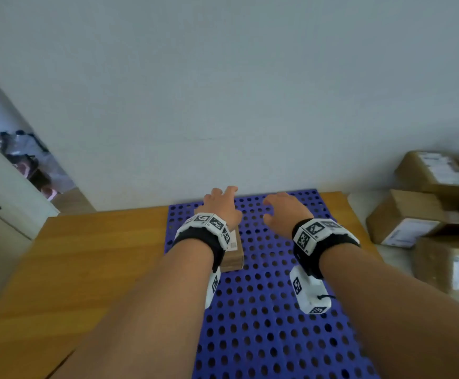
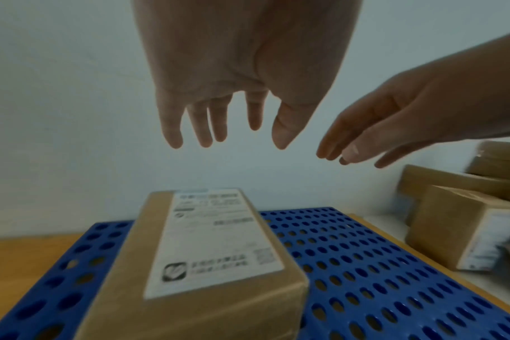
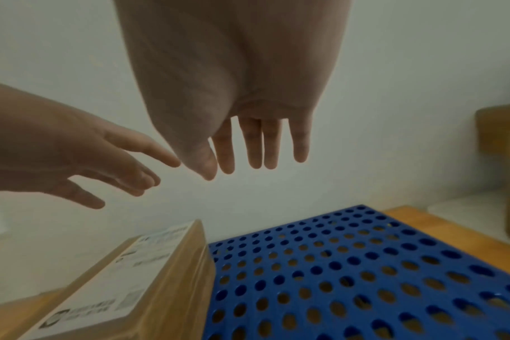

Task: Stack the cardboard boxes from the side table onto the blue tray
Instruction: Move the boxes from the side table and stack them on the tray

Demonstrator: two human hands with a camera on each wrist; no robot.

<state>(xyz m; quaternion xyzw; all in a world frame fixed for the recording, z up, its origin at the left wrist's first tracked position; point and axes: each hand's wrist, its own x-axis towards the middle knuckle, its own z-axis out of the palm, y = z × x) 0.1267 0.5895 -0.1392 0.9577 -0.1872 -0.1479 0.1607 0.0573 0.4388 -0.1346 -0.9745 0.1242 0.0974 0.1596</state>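
From the head view, a blue tray (image 1: 277,310) full of round holes lies on a wooden tabletop (image 1: 86,255) by a pale wall. One cardboard box (image 1: 232,258) sits on the far left part of the tray, with a white label on top. The left hand (image 1: 221,207) floats above that box with its fingers spread, holding nothing. The right hand (image 1: 284,212) floats over the bare tray beside it, fingers loose, also holding nothing. More boxes (image 1: 414,214) are piled on the right, off the tabletop.

From the left wrist view, the left hand (image 2: 248,92) hangs with straight fingers (image 2: 204,128) well above the labelled box (image 2: 207,264). The right hand (image 2: 393,122) comes in from the right, flat and loose. Other boxes (image 2: 457,225) wait at the right edge.

From the right wrist view, the right hand (image 3: 248,115) has straight fingers (image 3: 271,145) above the tray (image 3: 364,276). The left hand (image 3: 73,161) is at the left, fingers apart. The box (image 3: 125,276) lies on the tray's left side.
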